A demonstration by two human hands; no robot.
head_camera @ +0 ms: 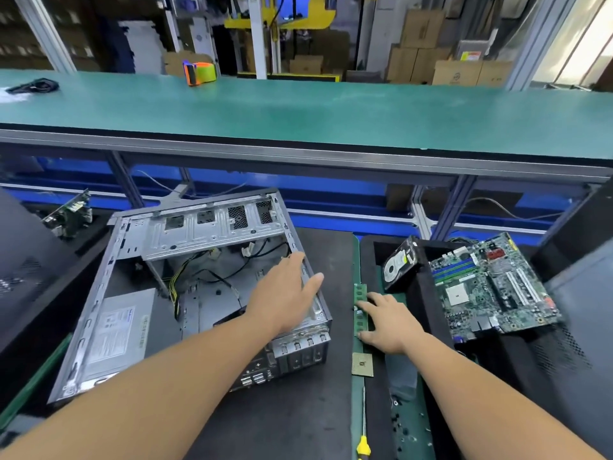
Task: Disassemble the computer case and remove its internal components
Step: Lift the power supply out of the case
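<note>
Head view: one case (185, 293), left hand (285, 293) flat on it; right hand (388, 323) pinches one RAM stick (360, 310).

A green-and-orange tape dispenser (200, 73) stands at the far edge of the green upper shelf (298, 111), with cardboard boxes (421, 48) stacked behind it

Green-topped bench (298, 107) — stacked cartons (421, 44) behind
</note>
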